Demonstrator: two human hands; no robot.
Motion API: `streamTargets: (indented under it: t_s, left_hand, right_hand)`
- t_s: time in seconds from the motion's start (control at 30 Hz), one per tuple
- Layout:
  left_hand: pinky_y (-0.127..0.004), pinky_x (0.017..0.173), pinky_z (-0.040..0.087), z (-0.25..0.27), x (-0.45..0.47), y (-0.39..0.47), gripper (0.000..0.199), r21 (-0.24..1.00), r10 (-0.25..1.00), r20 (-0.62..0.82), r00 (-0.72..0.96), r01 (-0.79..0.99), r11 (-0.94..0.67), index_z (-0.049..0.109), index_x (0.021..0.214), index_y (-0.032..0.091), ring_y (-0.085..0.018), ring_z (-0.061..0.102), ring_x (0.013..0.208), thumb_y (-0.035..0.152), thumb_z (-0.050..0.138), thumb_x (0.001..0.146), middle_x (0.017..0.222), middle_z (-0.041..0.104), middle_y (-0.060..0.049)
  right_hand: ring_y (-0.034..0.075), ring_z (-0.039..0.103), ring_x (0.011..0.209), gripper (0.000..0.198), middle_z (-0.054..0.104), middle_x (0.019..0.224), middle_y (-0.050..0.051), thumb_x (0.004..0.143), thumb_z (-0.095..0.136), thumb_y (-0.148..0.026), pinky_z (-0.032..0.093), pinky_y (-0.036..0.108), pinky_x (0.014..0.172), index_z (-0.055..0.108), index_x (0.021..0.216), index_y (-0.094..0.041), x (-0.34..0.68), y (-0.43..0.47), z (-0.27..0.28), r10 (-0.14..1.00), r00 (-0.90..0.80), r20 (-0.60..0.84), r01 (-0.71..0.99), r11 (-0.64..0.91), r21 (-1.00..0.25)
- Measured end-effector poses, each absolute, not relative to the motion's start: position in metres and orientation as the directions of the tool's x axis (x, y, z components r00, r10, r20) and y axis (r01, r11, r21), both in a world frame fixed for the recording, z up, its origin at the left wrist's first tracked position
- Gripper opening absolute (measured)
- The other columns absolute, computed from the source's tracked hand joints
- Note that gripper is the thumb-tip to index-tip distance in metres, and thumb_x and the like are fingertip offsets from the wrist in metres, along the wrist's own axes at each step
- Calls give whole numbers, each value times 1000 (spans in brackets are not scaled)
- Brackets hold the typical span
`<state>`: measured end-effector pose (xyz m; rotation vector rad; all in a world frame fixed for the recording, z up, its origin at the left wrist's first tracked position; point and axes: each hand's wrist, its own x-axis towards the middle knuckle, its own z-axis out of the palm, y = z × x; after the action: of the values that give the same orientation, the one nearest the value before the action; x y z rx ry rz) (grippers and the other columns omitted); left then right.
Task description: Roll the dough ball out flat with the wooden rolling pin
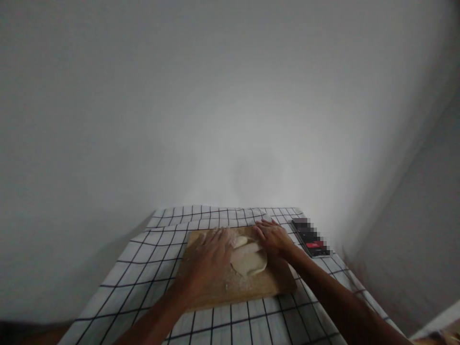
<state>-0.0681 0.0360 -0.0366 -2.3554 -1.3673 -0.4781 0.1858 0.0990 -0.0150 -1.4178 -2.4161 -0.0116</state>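
Observation:
A flat, pale piece of dough lies on a wooden board, with a thinner strip or fold along its far side. My left hand, dusted with flour and a little blurred, rests at the dough's left side, its fingers stretched forward over the board. On the other side, my right hand lies at the dough's far right edge, fingers extended toward the back of the board. Neither hand is closed around anything. White flour is scattered on the wood near the dough.
A white cloth with dark grid lines covers the table under the board. To the right of my right hand lies a phone, partly pixelated, with a red patch on its screen. A plain wall rises behind the table.

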Motion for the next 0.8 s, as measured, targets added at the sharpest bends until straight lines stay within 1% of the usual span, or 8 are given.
streamTargets:
  t_s: [0.1,0.23,0.4,0.5,0.57,0.67,0.73,0.8]
  left_hand:
    - [-54,111,45,-31,-67,43,39,-148,753,454,476,874,-463,63,132,18,-32,57,134,18,42,99,143,62,-17]
    - [-53,110,48,-21,-61,37,36,-93,767,475,432,891,-444,64,130,20,-31,60,131,25,42,102,138,66,-16]
    - [-55,109,51,-31,-51,2,46,-125,778,485,399,912,-390,53,143,17,-33,59,132,38,40,104,144,62,-17]
    - [-51,106,55,-43,-50,-17,54,-146,787,485,381,923,-357,42,153,24,-32,60,132,44,44,103,148,59,-13]
    - [-52,107,54,-46,-54,-19,56,-192,780,478,405,914,-357,38,156,25,-32,58,135,42,45,103,151,57,-11]
    - [-57,114,47,-40,-62,0,50,-307,748,436,500,864,-399,43,153,22,-33,51,142,28,41,104,155,52,-12]
    - [-59,113,47,-32,-68,25,47,-337,743,420,520,850,-404,52,147,21,-32,54,138,19,37,103,149,58,-13]
    - [-57,110,50,-24,-70,55,46,-321,758,431,489,868,-377,57,141,20,-31,61,131,16,34,103,139,66,-14]
  right_hand:
    - [25,58,135,46,69,136,9,110,30,-38,42,45,116,71,124,-23,180,117,-14,856,-431,285,848,492,-197]
    - [26,58,134,43,69,136,10,109,32,-36,47,44,111,72,122,-23,183,104,-17,844,-431,319,833,508,-218]
    - [26,53,139,43,67,138,7,108,34,-37,48,42,111,74,117,-25,200,73,-25,788,-459,410,764,586,-270]
    - [25,54,139,44,69,137,4,108,34,-37,46,41,112,76,112,-25,205,70,-26,753,-494,435,704,640,-307]
    - [25,57,135,44,70,135,5,107,35,-38,48,40,110,76,114,-25,206,71,-25,743,-504,441,679,656,-330]
    - [25,65,126,43,72,131,7,107,36,-39,52,39,104,76,115,-25,205,73,-26,755,-482,446,664,646,-376]
    - [25,67,123,42,72,131,8,107,36,-36,52,41,104,76,114,-25,203,74,-30,763,-454,461,665,634,-395]
    - [26,65,126,42,71,132,10,107,36,-31,49,43,108,76,114,-23,200,76,-37,770,-418,482,684,615,-391]
